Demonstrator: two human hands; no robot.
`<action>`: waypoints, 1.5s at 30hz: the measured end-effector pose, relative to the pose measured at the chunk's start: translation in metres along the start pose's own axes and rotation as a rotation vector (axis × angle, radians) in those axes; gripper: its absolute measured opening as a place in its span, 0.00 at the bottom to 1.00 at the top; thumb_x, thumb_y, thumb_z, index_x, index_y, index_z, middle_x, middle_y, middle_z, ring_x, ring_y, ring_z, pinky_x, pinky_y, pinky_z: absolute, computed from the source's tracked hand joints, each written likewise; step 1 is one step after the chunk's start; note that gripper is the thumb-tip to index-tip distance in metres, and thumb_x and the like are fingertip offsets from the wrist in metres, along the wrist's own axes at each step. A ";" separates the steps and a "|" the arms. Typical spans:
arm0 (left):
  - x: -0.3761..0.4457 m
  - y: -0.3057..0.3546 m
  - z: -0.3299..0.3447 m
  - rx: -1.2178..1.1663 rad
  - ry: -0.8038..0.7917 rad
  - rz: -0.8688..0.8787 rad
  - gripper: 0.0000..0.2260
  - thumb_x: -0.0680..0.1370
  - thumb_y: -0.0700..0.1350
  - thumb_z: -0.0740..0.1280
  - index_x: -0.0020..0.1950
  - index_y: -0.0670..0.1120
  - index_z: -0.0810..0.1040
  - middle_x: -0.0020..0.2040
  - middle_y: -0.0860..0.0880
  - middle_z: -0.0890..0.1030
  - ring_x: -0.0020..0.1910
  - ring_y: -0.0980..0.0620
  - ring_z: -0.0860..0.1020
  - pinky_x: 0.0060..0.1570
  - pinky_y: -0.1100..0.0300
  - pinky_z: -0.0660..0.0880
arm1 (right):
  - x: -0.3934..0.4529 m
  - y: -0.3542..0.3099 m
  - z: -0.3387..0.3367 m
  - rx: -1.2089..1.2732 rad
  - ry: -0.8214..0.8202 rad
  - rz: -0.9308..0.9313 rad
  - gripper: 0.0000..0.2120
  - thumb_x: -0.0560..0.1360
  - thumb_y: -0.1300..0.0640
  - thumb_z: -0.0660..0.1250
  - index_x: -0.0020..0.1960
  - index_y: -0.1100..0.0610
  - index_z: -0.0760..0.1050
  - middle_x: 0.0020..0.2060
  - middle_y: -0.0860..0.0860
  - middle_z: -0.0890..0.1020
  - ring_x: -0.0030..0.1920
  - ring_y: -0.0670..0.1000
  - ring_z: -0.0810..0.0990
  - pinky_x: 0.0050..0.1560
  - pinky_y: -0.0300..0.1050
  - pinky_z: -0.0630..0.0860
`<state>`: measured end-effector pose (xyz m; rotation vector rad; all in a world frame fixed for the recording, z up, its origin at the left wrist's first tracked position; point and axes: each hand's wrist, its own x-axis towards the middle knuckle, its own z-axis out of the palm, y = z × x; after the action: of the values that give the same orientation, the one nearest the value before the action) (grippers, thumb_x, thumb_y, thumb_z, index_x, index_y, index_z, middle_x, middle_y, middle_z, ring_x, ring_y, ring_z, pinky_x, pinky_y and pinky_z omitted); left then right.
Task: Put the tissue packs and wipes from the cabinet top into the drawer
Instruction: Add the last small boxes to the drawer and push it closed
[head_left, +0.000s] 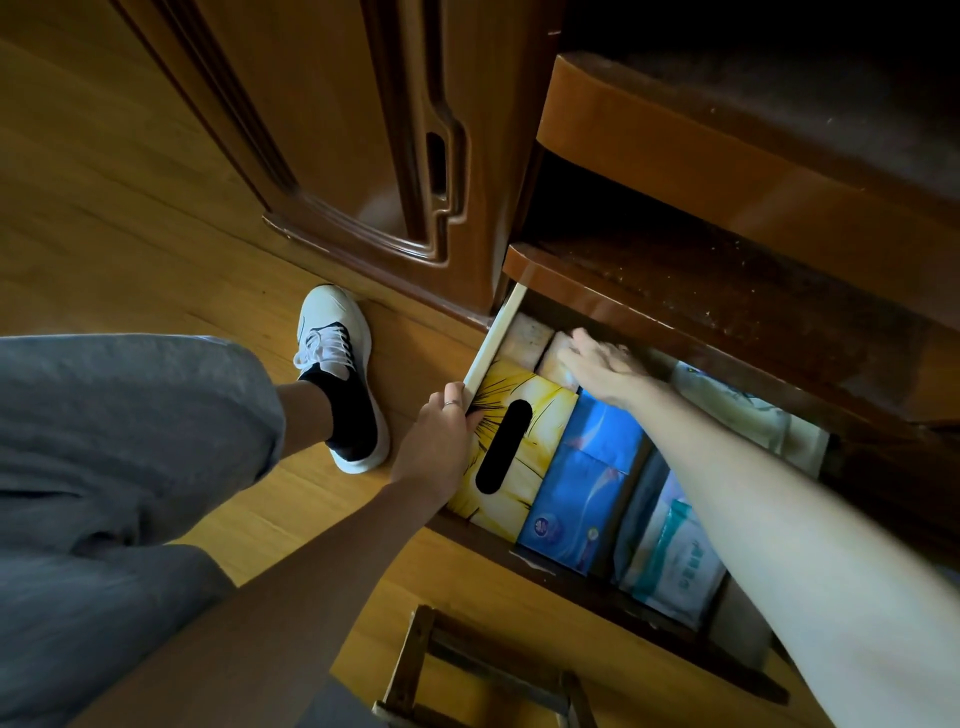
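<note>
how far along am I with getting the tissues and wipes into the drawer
Mostly done: the yellow tissue box, blue tissue packs and wipes pack lie in the open drawer. Your right hand presses a pale pack at the back; your left hand grips the drawer's side. Closing remains.

**Dim room, bright from lower left**

Light falls warm on the floor (156, 218), strongest at left. The cabinet shelves (779, 171) upper right sink into near-black, grain showing. Soft glare on the cabinet door (374, 208). Wide-angle bending curves the edges. The right hand (597, 364) is slightly blurred; the drawer (493, 343) contents read sharp.
</note>
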<state>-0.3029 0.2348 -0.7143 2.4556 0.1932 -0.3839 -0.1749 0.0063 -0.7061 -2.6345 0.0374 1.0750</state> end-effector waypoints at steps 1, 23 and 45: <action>0.000 0.000 0.000 -0.006 -0.002 -0.003 0.11 0.84 0.53 0.59 0.62 0.47 0.67 0.49 0.47 0.74 0.43 0.48 0.76 0.36 0.54 0.74 | -0.002 -0.002 0.000 -0.003 0.011 -0.016 0.24 0.79 0.41 0.49 0.67 0.53 0.67 0.67 0.61 0.77 0.68 0.64 0.72 0.57 0.55 0.66; -0.066 0.027 -0.029 0.805 -0.445 0.963 0.40 0.70 0.76 0.62 0.69 0.48 0.75 0.78 0.48 0.60 0.78 0.45 0.56 0.76 0.44 0.56 | -0.272 0.128 0.112 -0.409 0.035 -0.261 0.34 0.74 0.28 0.61 0.70 0.51 0.71 0.63 0.49 0.78 0.63 0.53 0.77 0.59 0.50 0.76; -0.073 0.043 -0.028 0.896 -0.432 0.862 0.13 0.79 0.57 0.65 0.61 0.56 0.79 0.56 0.56 0.80 0.58 0.53 0.77 0.53 0.55 0.75 | -0.260 0.131 0.111 -0.583 0.138 -0.305 0.21 0.83 0.40 0.57 0.70 0.51 0.71 0.65 0.51 0.79 0.65 0.56 0.78 0.43 0.49 0.68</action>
<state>-0.3560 0.2150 -0.6457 2.8543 -1.4432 -0.6742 -0.4551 -0.1101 -0.6361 -3.0671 -0.7275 0.8948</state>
